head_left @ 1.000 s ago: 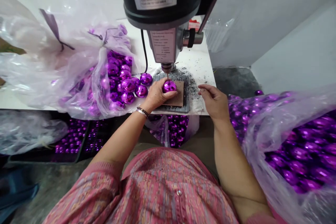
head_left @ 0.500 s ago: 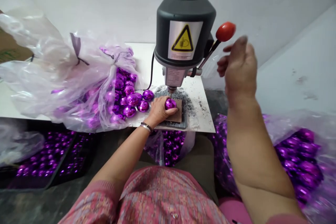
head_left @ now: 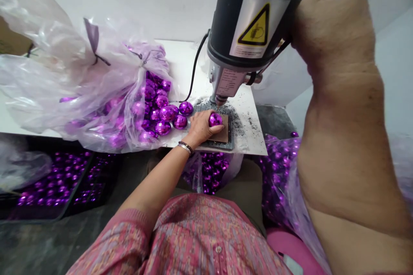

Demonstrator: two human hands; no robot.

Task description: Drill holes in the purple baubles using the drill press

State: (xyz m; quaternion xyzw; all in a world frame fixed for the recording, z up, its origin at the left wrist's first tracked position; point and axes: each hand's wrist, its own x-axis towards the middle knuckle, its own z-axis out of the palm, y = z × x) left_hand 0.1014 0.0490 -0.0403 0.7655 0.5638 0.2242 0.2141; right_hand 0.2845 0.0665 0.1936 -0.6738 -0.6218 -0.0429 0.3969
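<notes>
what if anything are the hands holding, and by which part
Left hand: shiny purple faceted ball, by its left and near sides. Right hand: grip hidden, cannot tell.

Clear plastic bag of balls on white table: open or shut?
Open, on the side near the left hand: shiny purple faceted balls show bare past the edge of the clear plastic bag, some on the white table.

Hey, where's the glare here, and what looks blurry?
In the head view, glints dot the purple balls and sheen streaks the plastic bag; also in the head view, the right hand looks soft and oversized up close, and print on the small pinkish label is unreadable.
</notes>
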